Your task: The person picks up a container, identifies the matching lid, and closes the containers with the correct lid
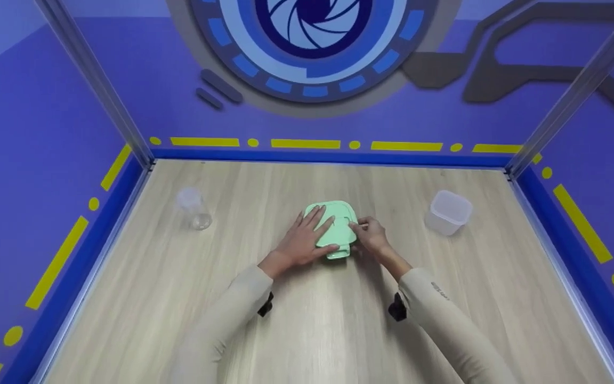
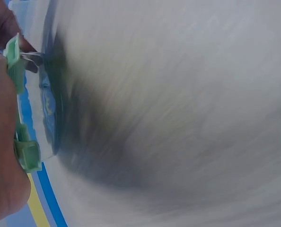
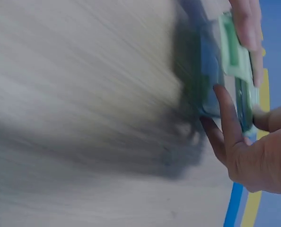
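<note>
A clear food container [image 3: 210, 80] with a pale green lid [image 1: 332, 234] stands mid-table. My left hand [image 1: 300, 240] lies over the lid's left part, fingers spread and fairly straight, the thumb near the front edge. A green latch flap [image 1: 338, 252] sticks out at the front. At the right side my right hand [image 1: 372, 234] pinches the container's edge; in the right wrist view its thumb [image 3: 266, 119] is by the lid and its fingers reach along the clear wall. The left wrist view shows the green flaps [image 2: 29, 156] standing out from the side.
On the left of the table is a clear vessel [image 1: 200, 221] with a frosted upper part. A translucent square tub [image 1: 448, 212] stands on the right. Blue-purple panels [image 1: 296, 125] enclose the wooden table [image 1: 296, 336] at the back and sides.
</note>
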Tool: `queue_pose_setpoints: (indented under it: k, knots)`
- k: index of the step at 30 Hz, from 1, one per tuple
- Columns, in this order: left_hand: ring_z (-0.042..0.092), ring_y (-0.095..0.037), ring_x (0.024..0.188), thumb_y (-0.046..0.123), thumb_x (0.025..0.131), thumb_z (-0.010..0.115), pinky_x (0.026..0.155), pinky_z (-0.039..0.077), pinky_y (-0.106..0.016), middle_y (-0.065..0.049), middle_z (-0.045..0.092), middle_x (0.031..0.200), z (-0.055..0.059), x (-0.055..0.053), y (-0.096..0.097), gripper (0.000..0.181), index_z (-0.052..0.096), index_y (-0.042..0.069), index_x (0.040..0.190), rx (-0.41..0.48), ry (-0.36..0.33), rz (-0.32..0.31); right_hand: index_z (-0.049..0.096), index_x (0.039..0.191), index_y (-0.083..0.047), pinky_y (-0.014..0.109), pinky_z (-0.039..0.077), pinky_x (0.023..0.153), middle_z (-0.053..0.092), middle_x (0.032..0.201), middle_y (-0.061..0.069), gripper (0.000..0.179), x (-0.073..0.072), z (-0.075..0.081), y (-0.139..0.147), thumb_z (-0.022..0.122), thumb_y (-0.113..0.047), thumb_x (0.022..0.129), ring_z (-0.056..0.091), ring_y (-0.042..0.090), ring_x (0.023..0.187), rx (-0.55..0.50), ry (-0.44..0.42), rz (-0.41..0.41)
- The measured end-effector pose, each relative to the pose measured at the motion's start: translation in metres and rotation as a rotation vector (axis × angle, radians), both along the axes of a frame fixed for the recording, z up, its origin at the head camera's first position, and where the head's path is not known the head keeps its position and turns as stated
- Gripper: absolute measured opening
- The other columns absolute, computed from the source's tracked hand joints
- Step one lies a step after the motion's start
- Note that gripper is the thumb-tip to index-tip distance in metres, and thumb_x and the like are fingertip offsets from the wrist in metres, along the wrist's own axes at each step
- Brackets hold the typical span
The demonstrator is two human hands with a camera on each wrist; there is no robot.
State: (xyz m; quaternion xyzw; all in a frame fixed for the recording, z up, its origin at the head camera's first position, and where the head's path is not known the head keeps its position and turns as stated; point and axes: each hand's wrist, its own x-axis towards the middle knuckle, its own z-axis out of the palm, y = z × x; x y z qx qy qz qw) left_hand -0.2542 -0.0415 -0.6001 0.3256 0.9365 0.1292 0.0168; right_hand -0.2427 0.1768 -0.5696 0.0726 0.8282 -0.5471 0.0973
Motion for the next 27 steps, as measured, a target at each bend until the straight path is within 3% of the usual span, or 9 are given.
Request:
queue_pose_setpoints:
  k: [3,5,10,16,23,27]
  knots:
    - [0.008,-0.03,0.161,0.064,0.102,0.042,0.129,0.009,-0.056,-0.014,0.01,0.173,0.001,-0.001,0.005,0.079,0.022,0.019,0.164,-0.015,0.006,0.012,0.054,0.132,0.01,0.04,0.061,0.084,0.066,0.124,0.032,0.038,0.004,-0.003,0.004,0.054,-0.018,0.107,0.07,0.033,0.108,0.061,0.071,0.026]
    - [0.008,-0.029,0.161,0.064,0.102,0.041,0.13,0.008,-0.054,-0.013,0.01,0.173,0.001,-0.001,0.006,0.079,0.021,0.019,0.164,-0.021,0.008,0.023,0.051,0.14,0.008,0.045,0.061,0.089,0.065,0.128,0.032,0.044,0.007,-0.004,0.007,0.056,-0.019,0.106,0.071,0.034,0.111,0.022,0.067,0.064]
    - [0.008,-0.03,0.161,0.06,0.105,0.036,0.13,0.008,-0.056,-0.013,0.011,0.173,-0.001,0.003,0.007,0.073,0.022,0.018,0.164,0.011,0.015,0.034,0.039,0.154,0.003,0.051,0.058,0.094,0.06,0.138,0.032,0.061,0.009,-0.006,0.014,0.063,-0.02,0.103,0.073,0.03,0.108,-0.139,-0.029,0.116]
    - [0.008,-0.031,0.161,0.056,0.108,0.033,0.127,0.009,-0.063,-0.016,0.012,0.172,0.003,0.01,0.008,0.068,0.025,0.017,0.163,0.035,0.004,0.009,0.032,0.158,-0.001,0.047,0.059,0.094,0.065,0.132,0.026,0.06,-0.001,0.0,0.019,0.055,-0.019,0.106,0.071,0.023,0.103,-0.157,-0.099,0.152]
    - [0.01,-0.028,0.161,0.058,0.106,0.038,0.129,0.008,-0.059,-0.012,0.012,0.173,0.007,-0.002,-0.009,0.069,0.023,0.024,0.164,-0.004,-0.004,-0.103,0.032,0.159,-0.004,0.04,0.057,0.093,0.071,0.106,0.005,0.062,-0.015,0.002,0.028,0.056,-0.02,0.105,0.069,0.018,0.099,-0.209,-0.208,0.186]
    - [0.011,-0.026,0.161,0.061,0.103,0.044,0.13,0.012,-0.054,-0.009,0.012,0.173,0.008,-0.007,-0.016,0.073,0.022,0.027,0.164,-0.033,0.003,-0.101,0.031,0.16,-0.006,0.034,0.057,0.087,0.07,0.101,0.002,0.06,-0.019,0.002,0.027,0.055,-0.017,0.106,0.069,0.014,0.092,-0.227,-0.22,0.214]
